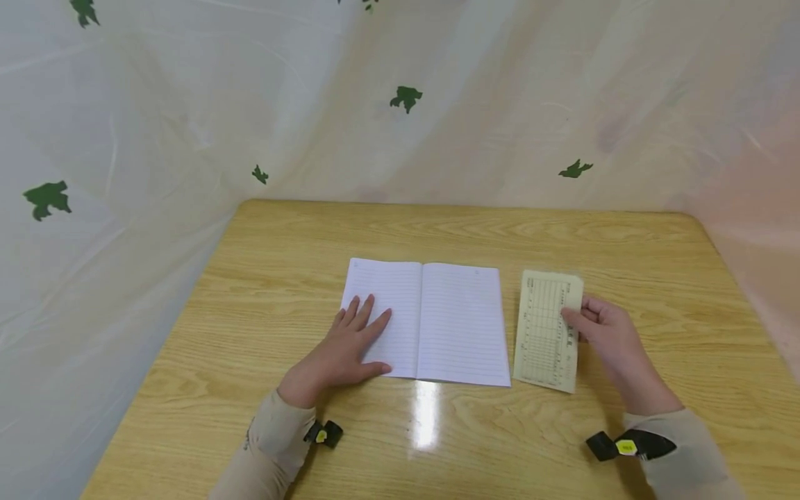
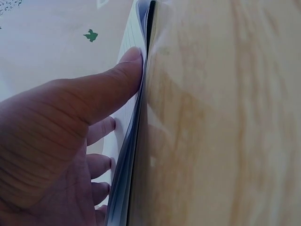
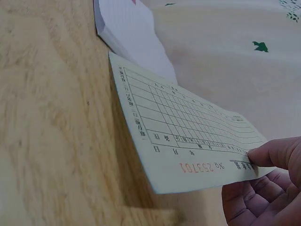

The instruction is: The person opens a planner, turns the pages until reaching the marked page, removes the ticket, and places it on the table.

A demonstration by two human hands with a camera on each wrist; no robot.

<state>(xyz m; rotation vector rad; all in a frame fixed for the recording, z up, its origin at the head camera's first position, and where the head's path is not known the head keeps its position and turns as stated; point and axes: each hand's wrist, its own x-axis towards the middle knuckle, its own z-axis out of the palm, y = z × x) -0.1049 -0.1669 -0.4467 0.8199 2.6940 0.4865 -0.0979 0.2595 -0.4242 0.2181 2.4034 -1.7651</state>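
An open lined notebook [image 1: 462,326] lies flat on the table, its ruled pages bare of writing. My left hand [image 1: 350,347] rests on the left page with fingers spread; in the left wrist view the thumb [image 2: 110,92] presses near the page edge. To the right of the notebook, my right hand [image 1: 609,337] pinches the right edge of a pale printed receipt slip [image 1: 544,333] between thumb and curled fingers. The right wrist view shows the slip [image 3: 188,127] tilted off the table, with a ruled grid and a red number, upside down there.
The wooden table [image 1: 300,229] extends on all sides of the notebook. Behind it and along the sides hangs a whitish sheet [image 1: 475,139] with green leaf-like shapes. Black straps with yellow tags circle both wrists. A bright reflection shines on the wood below the notebook.
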